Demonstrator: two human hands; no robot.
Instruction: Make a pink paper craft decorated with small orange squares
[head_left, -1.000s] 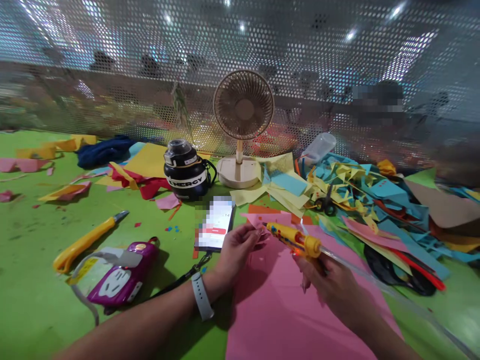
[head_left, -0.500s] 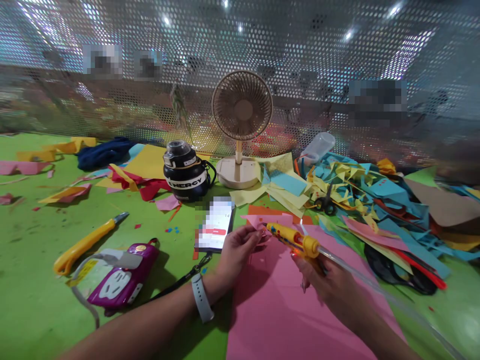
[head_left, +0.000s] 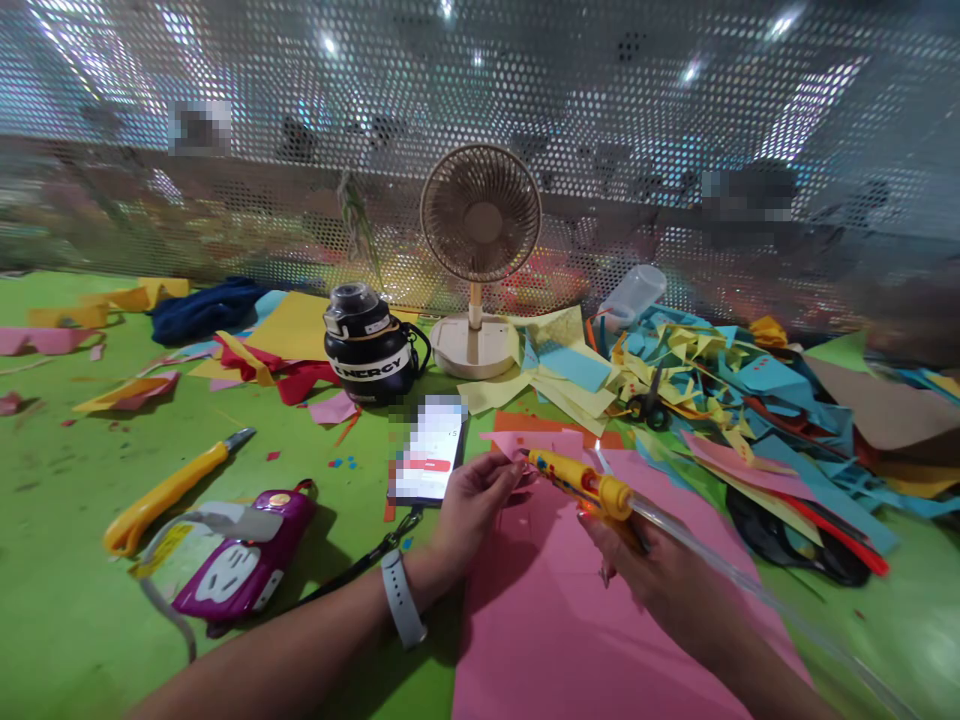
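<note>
My right hand (head_left: 652,560) grips a yellow hot glue gun (head_left: 574,478), its nozzle pointing left and a clear glue stick (head_left: 697,540) trailing from its back. A small orange glow shows on the gun near my fingers. With pinched fingers my left hand (head_left: 480,500) holds a small pink paper piece (head_left: 529,442) right by the nozzle. Under both hands lies a large pink paper sheet (head_left: 585,640). A phone (head_left: 431,450) with a lit screen is just left of my left hand.
A yellow-handled cutter (head_left: 169,490) and a purple power bank (head_left: 247,555) lie on the green table (head_left: 67,600) at left. Farther back stand a black bottle (head_left: 367,350) and a fan (head_left: 480,215). Paper scraps (head_left: 795,400) and black scissors (head_left: 651,408) fill the right.
Both hands, the glue gun and the pink paper piece stay almost in place. The gun's tip has shifted very slightly left, and the view has moved a little.
</note>
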